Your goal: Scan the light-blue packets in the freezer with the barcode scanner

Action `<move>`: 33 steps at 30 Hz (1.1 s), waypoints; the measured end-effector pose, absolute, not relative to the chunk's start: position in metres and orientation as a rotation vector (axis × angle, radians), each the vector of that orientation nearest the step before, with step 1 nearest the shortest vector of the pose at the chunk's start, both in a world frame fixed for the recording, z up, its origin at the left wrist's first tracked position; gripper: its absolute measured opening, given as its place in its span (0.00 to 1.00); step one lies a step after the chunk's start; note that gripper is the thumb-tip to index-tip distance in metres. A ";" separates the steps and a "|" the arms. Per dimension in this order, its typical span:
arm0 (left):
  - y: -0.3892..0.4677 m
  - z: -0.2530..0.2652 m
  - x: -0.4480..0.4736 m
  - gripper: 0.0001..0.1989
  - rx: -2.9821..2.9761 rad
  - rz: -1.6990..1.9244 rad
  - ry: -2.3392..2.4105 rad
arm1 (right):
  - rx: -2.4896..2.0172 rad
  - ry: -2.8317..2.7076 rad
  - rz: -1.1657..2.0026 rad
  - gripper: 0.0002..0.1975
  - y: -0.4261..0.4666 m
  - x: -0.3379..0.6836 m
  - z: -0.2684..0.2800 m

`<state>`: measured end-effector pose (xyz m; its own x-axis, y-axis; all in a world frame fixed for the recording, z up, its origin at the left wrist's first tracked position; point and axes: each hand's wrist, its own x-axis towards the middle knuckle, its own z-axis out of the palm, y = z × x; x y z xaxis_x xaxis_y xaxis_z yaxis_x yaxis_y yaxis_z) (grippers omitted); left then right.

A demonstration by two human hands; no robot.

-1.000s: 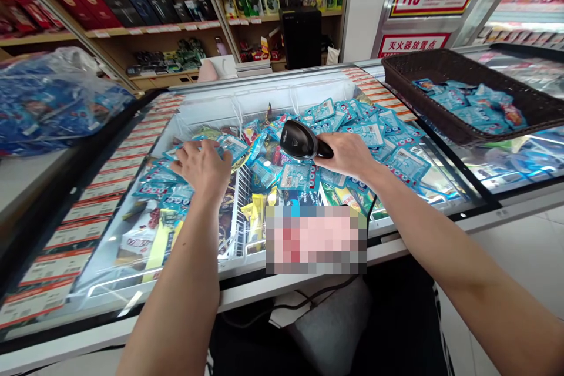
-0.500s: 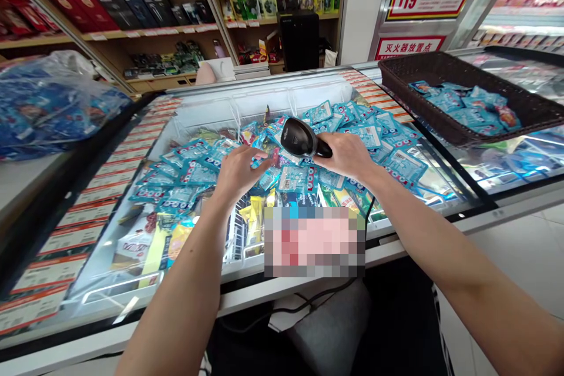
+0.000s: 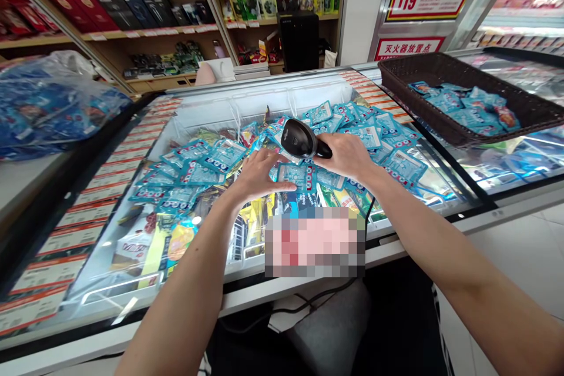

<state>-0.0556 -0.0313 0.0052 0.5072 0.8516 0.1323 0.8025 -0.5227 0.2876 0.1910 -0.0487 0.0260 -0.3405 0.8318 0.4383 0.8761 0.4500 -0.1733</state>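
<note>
In the head view, my right hand point(image 3: 346, 154) is closed round the handle of a black barcode scanner point(image 3: 298, 138), held over a heap of blue snack packets. My left hand point(image 3: 262, 174) reaches in from the left with thumb and fingers apart. Its thumb tip is close to a blue packet point(image 3: 294, 177) below the scanner; whether they touch, I cannot tell. More blue packets lie to the left point(image 3: 200, 173) and right point(image 3: 403, 164) on the glass top of the freezer.
A brown basket point(image 3: 458, 123) with several blue packets stands at the right. A clear plastic bag point(image 3: 57, 106) of blue packs lies far left. Price labels point(image 3: 97, 194) line the freezer's left side. Stocked shelves point(image 3: 154, 29) stand behind. A black cable point(image 3: 308, 305) hangs near the front edge.
My left hand has moved right and slightly toward me, its thumb now beside the packet under the scanner. The right hand and scanner have stayed in place.
</note>
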 end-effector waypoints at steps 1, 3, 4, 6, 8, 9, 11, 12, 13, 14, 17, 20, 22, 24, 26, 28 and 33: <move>-0.031 0.006 -0.056 0.36 2.542 0.380 1.420 | -1.433 -2.239 -0.128 0.17 -0.049 0.191 0.026; -0.032 0.011 -0.059 0.36 2.453 0.400 1.426 | -1.436 -2.236 -0.133 0.16 -0.049 0.191 0.026; -0.032 0.014 -0.060 0.35 2.385 0.419 1.434 | -1.436 -2.234 -0.136 0.16 -0.049 0.191 0.026; -0.034 0.019 -0.063 0.32 2.243 0.456 1.451 | -1.435 -2.231 -0.138 0.15 -0.049 0.191 0.026; -0.035 0.024 -0.065 0.28 2.150 0.488 1.457 | -1.439 -2.223 -0.138 0.14 -0.049 0.191 0.027; -0.036 0.025 -0.067 0.26 2.123 0.506 1.453 | -1.444 -2.213 -0.139 0.14 -0.049 0.191 0.027; -0.035 0.027 -0.069 0.22 2.081 0.562 1.422 | -1.454 -2.184 -0.143 0.15 -0.049 0.191 0.027; -0.034 0.027 -0.070 0.21 2.054 0.608 1.394 | -1.456 -2.169 -0.146 0.15 -0.049 0.191 0.028; -0.033 0.026 -0.071 0.20 2.020 0.668 1.358 | -1.455 -2.157 -0.150 0.15 -0.049 0.191 0.028; -0.032 0.026 -0.071 0.18 1.975 0.735 1.322 | -1.453 -2.150 -0.152 0.15 -0.049 0.192 0.028; -0.028 0.023 -0.072 0.17 1.796 0.933 1.248 | -1.451 -2.145 -0.157 0.14 -0.049 0.192 0.028; -0.023 0.019 -0.073 0.18 1.621 1.098 1.222 | -1.444 -2.148 -0.158 0.14 -0.050 0.192 0.028; -0.020 0.016 -0.073 0.20 1.538 1.209 1.214 | -1.443 -2.149 -0.158 0.14 -0.050 0.191 0.028; -0.016 0.013 -0.074 0.21 1.485 1.311 1.215 | -1.453 -2.153 -0.154 0.14 -0.050 0.191 0.028; -0.013 0.009 -0.075 0.20 1.448 1.390 1.222 | -1.467 -2.159 -0.150 0.15 -0.050 0.191 0.028; -0.010 0.007 -0.076 0.18 1.423 1.438 1.231 | -1.470 -2.166 -0.149 0.15 -0.050 0.191 0.028; -0.010 0.004 -0.074 0.19 1.374 1.461 1.281 | -1.448 -2.179 -0.168 0.16 -0.050 0.191 0.028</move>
<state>-0.0739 -0.0100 0.0036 -0.1494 0.9594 0.2391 0.1119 -0.2239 0.9682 0.1911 -0.0501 0.0276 -0.2980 0.8256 0.4792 0.8894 0.4224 -0.1746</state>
